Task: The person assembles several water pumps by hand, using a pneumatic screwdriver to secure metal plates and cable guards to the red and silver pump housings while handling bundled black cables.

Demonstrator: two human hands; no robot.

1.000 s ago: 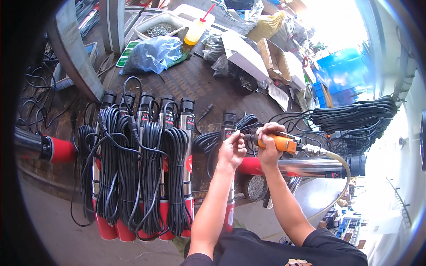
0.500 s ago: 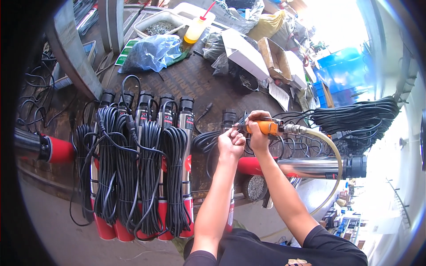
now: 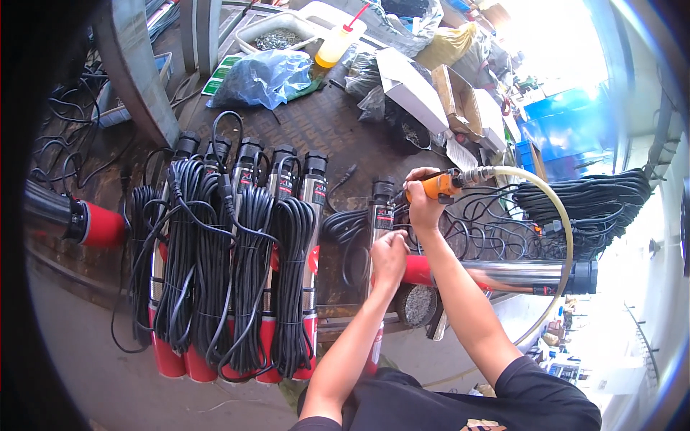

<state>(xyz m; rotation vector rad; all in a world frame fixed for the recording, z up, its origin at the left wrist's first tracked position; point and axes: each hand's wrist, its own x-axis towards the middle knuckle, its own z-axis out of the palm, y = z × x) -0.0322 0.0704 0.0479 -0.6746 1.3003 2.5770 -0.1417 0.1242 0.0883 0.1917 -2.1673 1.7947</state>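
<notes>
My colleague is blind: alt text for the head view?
A person's right hand grips an orange tool with a pale hose; the left hand is by a metal cylinder. Leftward, five more cylinders carry bundled black cables.

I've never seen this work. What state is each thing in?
Orange tool: gripped by the right hand, hose attached
Left hand: fingers curled, contents unclear
Cylinder by that hand: partly hidden
Five cylinders in a row: lying side by side
Black cables on them: looped into coils
Red-ended cylinder, right: lying crosswise
Squeeze bottle: yellow liquid inside
Cardboard box: open-topped
</notes>
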